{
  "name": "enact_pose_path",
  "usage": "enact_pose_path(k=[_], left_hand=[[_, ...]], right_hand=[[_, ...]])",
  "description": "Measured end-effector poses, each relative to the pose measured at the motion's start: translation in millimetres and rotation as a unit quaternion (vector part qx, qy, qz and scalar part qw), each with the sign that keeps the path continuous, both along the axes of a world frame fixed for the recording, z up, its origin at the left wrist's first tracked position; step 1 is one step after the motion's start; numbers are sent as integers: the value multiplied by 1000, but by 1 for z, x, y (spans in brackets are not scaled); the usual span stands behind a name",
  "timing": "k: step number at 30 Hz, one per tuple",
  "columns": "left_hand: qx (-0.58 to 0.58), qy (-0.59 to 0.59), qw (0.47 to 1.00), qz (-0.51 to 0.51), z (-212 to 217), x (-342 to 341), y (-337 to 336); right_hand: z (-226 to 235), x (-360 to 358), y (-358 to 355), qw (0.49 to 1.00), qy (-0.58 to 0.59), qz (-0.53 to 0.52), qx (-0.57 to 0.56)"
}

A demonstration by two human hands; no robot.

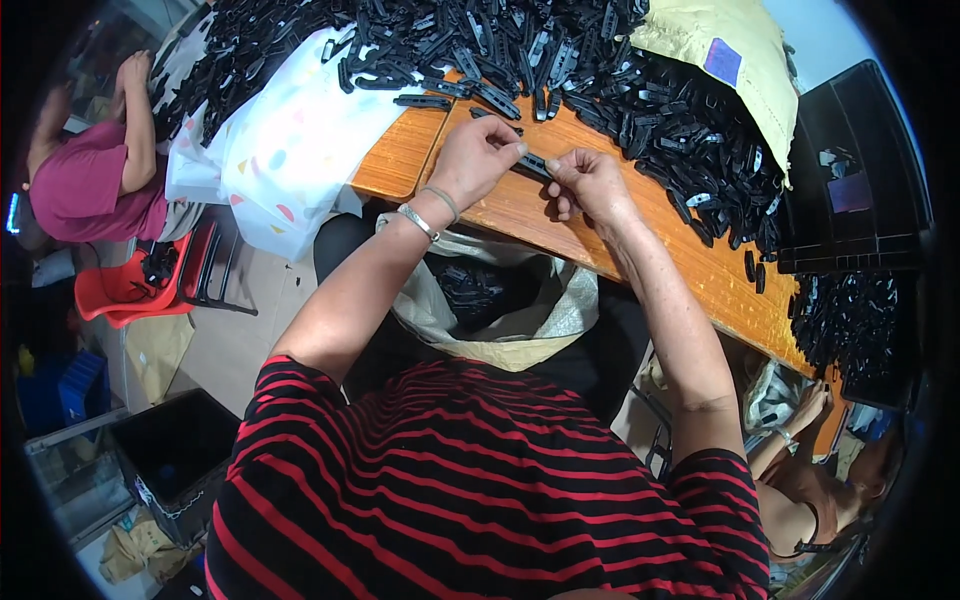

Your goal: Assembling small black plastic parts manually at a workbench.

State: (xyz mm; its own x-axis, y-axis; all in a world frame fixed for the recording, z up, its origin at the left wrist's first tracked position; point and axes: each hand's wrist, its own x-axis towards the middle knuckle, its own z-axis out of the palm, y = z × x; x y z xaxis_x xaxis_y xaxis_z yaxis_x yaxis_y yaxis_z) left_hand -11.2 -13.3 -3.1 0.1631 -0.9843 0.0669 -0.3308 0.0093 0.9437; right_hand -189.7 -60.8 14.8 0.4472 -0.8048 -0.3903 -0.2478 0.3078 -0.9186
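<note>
Over the wooden table's front part, my left hand (470, 168) and my right hand (598, 188) pinch a long, narrow black plastic piece with slots (534, 164). The left thumb and fingertips close on one end, the right ones on the other. Close to the left knuckles lies another black piece (497, 120). Just beyond the hands spreads a big heap of similar black pieces (520, 50). Between my legs, below the table edge, an open white woven sack (570, 318) holds more black pieces (470, 290).
A white patterned plastic bag (290, 150) hangs over the table's left part. A tan sack (720, 60) and a black bin (850, 170) stand right. Left are a person in a maroon shirt (90, 180), a red chair (130, 285) and a black crate (180, 460). Another person's arm (800, 420) shows lower right.
</note>
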Motion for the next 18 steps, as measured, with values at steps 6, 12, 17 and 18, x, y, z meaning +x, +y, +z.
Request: enact_pose_path(k=[6,12,17,18], left_hand=[[11,-61,998,24,3,-3,-2],[-7,-176,984,23,0,-3,-12],[38,-211,976,-45,-3,6,-2],[57,-206,973,-89,1,6,8]], right_hand=[[2,3,-3,1000,21,-5,-1],[12,8,-10,995,81,-3,-59],[4,0,4,990,107,58,-73],[2,-10,12,985,115,109,-68]])
